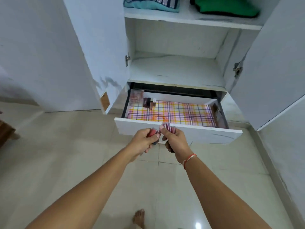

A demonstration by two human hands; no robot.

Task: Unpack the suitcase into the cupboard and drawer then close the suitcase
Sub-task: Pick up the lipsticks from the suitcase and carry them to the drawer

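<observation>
Bare foot (139,218) on the pale tiled floor (66,146), bottom centre, nearest the lens. Two forearms reach forward from there. Left hand (143,141) curled round a small reddish item (152,131); what it is, too blurred to tell. Right hand (175,138), red thread (189,160) at the wrist, fingers curled round a second reddish striped item (168,127). Both hands close together, just in front of the drawer front.

Drawer (181,131) pulled out at the base of the white cupboard (176,23). Inside: a pink, orange and purple checked liner (181,113) covering the bottom; in the back left corner a pale patterned box (136,98), and beside it a few small dark items (149,103), upright, too small to identify.

Cupboard doors both swung open. Middle shelf (175,68) holds nothing visible. Upper shelf: folded teal and striped clothes (151,4) on the left, a folded green garment (226,7) on the right, apart from each other.

Suitcase not in view.
</observation>
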